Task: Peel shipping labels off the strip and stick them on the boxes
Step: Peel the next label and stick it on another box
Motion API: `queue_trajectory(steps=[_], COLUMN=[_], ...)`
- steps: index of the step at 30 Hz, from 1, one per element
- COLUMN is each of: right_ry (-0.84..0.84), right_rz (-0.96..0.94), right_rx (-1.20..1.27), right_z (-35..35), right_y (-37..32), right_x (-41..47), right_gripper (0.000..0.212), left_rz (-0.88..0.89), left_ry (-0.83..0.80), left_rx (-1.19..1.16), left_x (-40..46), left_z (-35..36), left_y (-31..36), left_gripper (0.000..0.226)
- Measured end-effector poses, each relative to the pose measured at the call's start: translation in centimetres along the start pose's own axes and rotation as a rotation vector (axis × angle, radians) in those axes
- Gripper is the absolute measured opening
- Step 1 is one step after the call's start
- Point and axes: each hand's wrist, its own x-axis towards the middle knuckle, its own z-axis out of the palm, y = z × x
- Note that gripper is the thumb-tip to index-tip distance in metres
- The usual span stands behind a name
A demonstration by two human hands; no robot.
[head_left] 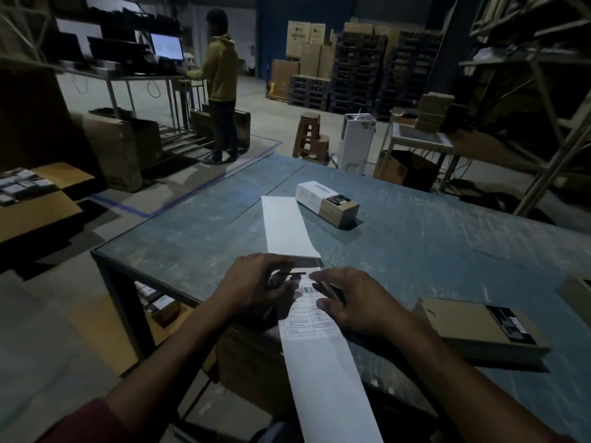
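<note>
The fingers of the left hand [256, 282] are curled in at the top edge of the printed white shipping label [307, 310], apparently pinching or picking at its upper left corner; motion blur hides whether the corner has lifted, so I cannot tell how firm the pinch is. The right hand [348, 298] lies at three o'clock of the label, fingers extended and pressed close together, flat on its right edge, thumb tucked toward the printed table of text. That looks like a hold-down, keeping the backing from sliding while the other hand works the corner.

Both hands sit on the long white paper backing strip [323, 378], which runs from six o'clock, hanging over the near edge of the worn blue-grey metal table [447, 251], up toward twelve o'clock, where the blank part [286, 225] lies loosely folded over. The label is on the strip between the hands, so peeling has hardly begun.

At one o'clock, just beside the strip's far end, rests a small oblong white-and-brown cardboard box [326, 201]. At four o'clock, near the right wrist, lies a flat brown cardboard box with a black sticker [479, 327]; being nearer, it is probably the handier target.
</note>
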Motion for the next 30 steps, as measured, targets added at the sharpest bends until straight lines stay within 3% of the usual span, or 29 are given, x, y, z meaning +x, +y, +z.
queue_trajectory(steps=[3,7,11,14,19,23,30], right_ry=[-0.002,0.010,0.069,0.014,-0.038,-0.038,-0.036], right_rz=[0.025,0.020,-0.143,-0.235,-0.312,-0.271,-0.360], right_rx=[0.029,0.052,0.068,0.121,0.089,0.087,-0.063], right_z=[0.2,0.1,0.1,0.1,0.7,0.4,1.0], right_y=[0.3,0.4,0.3,-0.3,-1.6,-1.6,-1.9], right_x=[0.3,0.4,-0.6,-2.2,-2.9,-3.2,-4.3], right_gripper=[0.054,0.051,0.045,0.055,0.065,0.067,0.062], left_rz=[0.007,-0.001,-0.002,0.026,0.091,0.123,0.114], left_ry=[-0.027,-0.007,0.143,0.201,0.151,0.151,0.156], left_rx=[0.076,0.122,0.052,0.009,-0.018,-0.059,-0.034], left_x=[1.4,2.1,1.2,-0.9,-3.6,-4.5,-5.9], left_z=[-0.4,-0.2,0.1,0.6,1.5,1.3,2.3], left_y=[0.1,-0.6,-1.0,-0.6,0.0,-0.1,-0.9], left_gripper=[0.066,0.043,0.037,0.029,0.016,0.025,0.027])
